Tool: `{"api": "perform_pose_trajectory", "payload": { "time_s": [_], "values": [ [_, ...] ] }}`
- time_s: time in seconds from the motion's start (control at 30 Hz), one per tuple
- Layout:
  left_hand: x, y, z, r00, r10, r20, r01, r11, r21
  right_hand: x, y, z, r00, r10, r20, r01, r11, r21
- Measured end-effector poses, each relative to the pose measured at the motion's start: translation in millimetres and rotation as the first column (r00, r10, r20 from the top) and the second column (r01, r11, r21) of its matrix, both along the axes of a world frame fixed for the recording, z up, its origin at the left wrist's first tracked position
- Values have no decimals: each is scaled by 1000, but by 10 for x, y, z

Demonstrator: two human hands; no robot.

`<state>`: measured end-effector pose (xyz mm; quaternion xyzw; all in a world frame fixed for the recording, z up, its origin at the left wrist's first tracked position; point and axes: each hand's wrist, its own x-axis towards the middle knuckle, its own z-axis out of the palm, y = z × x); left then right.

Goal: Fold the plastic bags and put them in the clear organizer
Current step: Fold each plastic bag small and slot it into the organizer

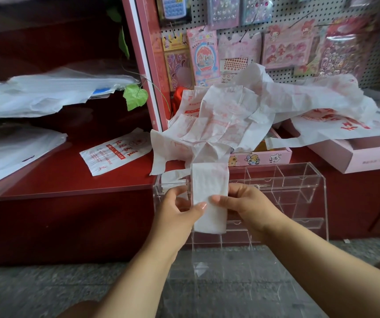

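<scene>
A white plastic bag folded into a narrow strip (209, 184) hangs upright in front of the clear organizer (299, 191). My left hand (180, 210) pinches its left edge with thumb on the front. My right hand (244, 203) pinches the right edge the same way. The strip's top runs up into a heap of loose white bags with red print (221, 118) on the red shelf. The organizer is see-through, with several compartments, and stands on the floor against the shelf front.
One flat printed bag (115, 152) lies alone on the red shelf (58, 180). Pink boxes (363, 154) sit at the right under more bags. A pegboard with sticker packs (276, 42) rises behind. Stacked plastic sheets (35, 92) fill the left. Grey floor (35, 290) lies below.
</scene>
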<state>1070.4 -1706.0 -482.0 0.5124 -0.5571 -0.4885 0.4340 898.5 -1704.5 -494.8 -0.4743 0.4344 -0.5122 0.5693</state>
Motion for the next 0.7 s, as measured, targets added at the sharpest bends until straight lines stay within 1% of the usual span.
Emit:
{"api": "perform_pose_trajectory", "payload": {
  "time_s": [0.03, 0.07, 0.13, 0.17, 0.27, 0.33, 0.4, 0.43, 0.5, 0.6, 0.7],
  "values": [
    [13, 7, 29, 999, -12, 44, 11, 1000, 28, -7, -2, -3, 1000, -19, -24, 19, 1000, -22],
    [23, 21, 53, 998, -45, 33, 42, 996, 74, -13, -2, -8, 998, -37, -48, 35, 998, -42],
    [27, 55, 88, 993, -96, -62, 105, 979, 173, -3, 12, 6, 993, -76, -94, 68, 995, -79],
    [29, 67, 95, 993, -97, -73, 109, 976, 189, 6, 20, 16, 988, -99, -119, 87, 991, -97],
    [51, 70, 118, 995, -80, -55, 88, 981, 173, 12, 19, 25, 961, -188, -204, 146, 968, -206],
    [60, 72, 148, 991, -95, -96, 110, 979, 169, 13, 25, 41, 954, -200, -221, 139, 955, -263],
    [52, 88, 173, 979, -120, -168, 147, 976, 162, 6, 28, 48, 959, -186, -213, 123, 953, -278],
    [44, 93, 170, 974, -122, -192, 151, 978, 144, 10, 27, 50, 962, -178, -207, 115, 953, -282],
    [37, 89, 146, 975, -108, -192, 125, 989, 78, 7, 31, 53, 962, -151, -229, 79, 952, -295],
    [49, 62, 109, 990, -80, -114, 74, 995, -60, -35, 30, 73, 962, -63, -264, -6, 967, -255],
    [71, 40, 84, 998, -66, -21, 60, 973, -223, -82, 52, 92, 978, 18, -209, -70, 967, -244]
  ]
}}
